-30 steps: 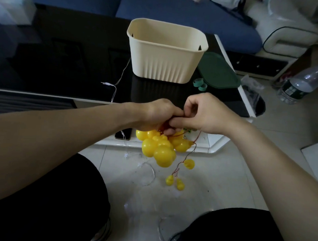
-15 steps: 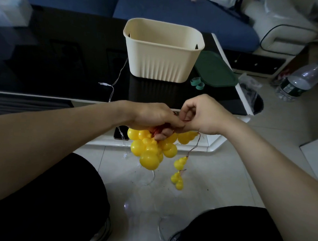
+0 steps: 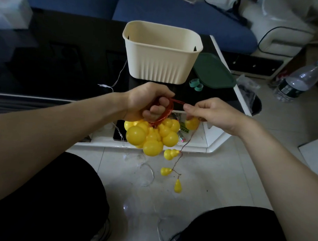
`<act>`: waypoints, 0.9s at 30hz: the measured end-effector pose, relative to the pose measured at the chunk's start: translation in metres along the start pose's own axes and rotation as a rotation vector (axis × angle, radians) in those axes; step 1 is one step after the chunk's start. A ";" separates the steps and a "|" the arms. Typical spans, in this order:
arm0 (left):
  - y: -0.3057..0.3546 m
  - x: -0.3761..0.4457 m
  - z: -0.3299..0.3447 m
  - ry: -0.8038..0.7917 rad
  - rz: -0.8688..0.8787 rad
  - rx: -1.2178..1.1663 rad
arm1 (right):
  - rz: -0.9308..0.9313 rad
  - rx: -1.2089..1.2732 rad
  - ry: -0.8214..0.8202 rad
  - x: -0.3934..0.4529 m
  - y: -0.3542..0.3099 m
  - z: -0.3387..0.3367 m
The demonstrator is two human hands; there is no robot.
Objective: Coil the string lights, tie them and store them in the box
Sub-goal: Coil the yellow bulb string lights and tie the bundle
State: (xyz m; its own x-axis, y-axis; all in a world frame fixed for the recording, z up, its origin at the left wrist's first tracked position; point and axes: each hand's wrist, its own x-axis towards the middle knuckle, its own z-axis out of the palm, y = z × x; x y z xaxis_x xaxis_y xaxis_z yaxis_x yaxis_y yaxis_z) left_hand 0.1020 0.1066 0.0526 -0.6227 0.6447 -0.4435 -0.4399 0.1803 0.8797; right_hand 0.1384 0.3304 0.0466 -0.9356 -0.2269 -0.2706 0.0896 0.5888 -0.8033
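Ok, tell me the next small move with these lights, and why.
Probably wind another loop: the right hand pinches the red wire beside the coil held by the left hand, and three yellow bulbs hang loose below.

Dark glossy counter [image 3: 56,65] with white edging. On it: a green lid [image 3: 214,72], lying flat at the right end; two green tape rings [image 3: 196,84] just in front of the lid; a thin white cable [image 3: 118,75]. Blue sofa [image 3: 177,11] behind the counter. Clear plastic water bottle [image 3: 300,81] on the tiled floor [image 3: 215,177], right. Further thin clear wire [image 3: 148,172] on the floor.
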 end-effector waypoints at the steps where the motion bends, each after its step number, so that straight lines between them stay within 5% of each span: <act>1: -0.001 0.001 0.000 0.032 0.001 0.001 | 0.018 0.010 -0.023 -0.001 0.003 -0.003; 11: -0.003 0.007 -0.024 0.462 0.032 -0.175 | 0.176 0.383 -0.125 -0.007 0.015 -0.013; 16: 0.000 0.000 -0.018 0.310 0.060 -0.069 | 0.090 0.025 -0.074 0.002 0.019 0.010; 21: 0.003 -0.009 -0.001 0.084 0.134 0.192 | -0.025 0.119 -0.119 0.005 0.004 0.034; 27: 0.003 -0.012 -0.003 0.162 0.187 0.167 | 0.131 0.091 -0.401 0.007 0.006 0.047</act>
State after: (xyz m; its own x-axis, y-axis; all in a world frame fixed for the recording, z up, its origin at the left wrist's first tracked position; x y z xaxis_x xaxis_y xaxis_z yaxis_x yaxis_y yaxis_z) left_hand 0.1062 0.0975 0.0595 -0.7838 0.5541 -0.2805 -0.2036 0.1975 0.9589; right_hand 0.1486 0.2960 0.0146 -0.7088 -0.4489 -0.5442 0.2455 0.5663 -0.7868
